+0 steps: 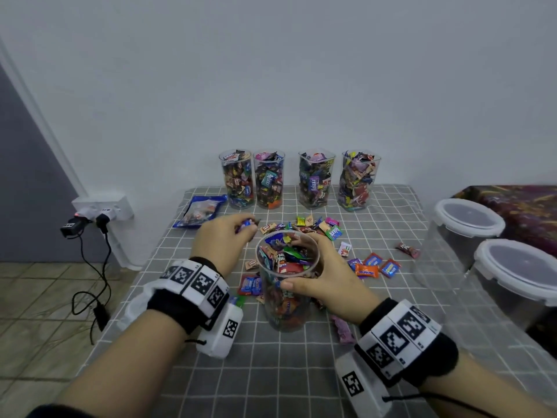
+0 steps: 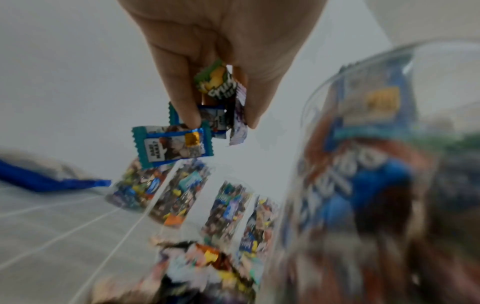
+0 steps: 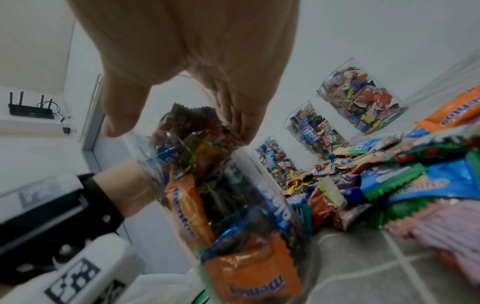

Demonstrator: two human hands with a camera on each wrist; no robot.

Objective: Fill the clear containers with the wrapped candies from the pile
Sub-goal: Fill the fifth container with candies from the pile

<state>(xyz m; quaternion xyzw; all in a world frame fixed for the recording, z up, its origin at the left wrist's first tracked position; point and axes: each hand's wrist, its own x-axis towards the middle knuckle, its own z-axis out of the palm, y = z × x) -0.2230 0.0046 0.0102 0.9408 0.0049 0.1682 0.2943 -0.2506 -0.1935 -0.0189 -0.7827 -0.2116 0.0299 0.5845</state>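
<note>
A tall clear container (image 1: 286, 285) stands at the table's middle, nearly full of wrapped candies. My right hand (image 1: 319, 273) grips it near the rim, thumb on the near side and fingers round the far side; in the right wrist view the container (image 3: 223, 195) fills the centre under the hand (image 3: 187, 67). My left hand (image 1: 226, 239) hovers just left of the rim and pinches several wrapped candies (image 1: 248, 223). The left wrist view shows those candies (image 2: 205, 115), blue and green wrappers, between the fingertips (image 2: 191, 117). The candy pile (image 1: 313, 226) lies behind the container.
Four full clear containers (image 1: 298, 179) line the wall. A blue candy bag (image 1: 200, 211) lies at the left rear. Loose candies (image 1: 373, 265) scatter right of the held container. Two lidded tubs (image 1: 518, 270) stand at the table's right edge. A grey checked cloth (image 1: 271, 372) covers the table.
</note>
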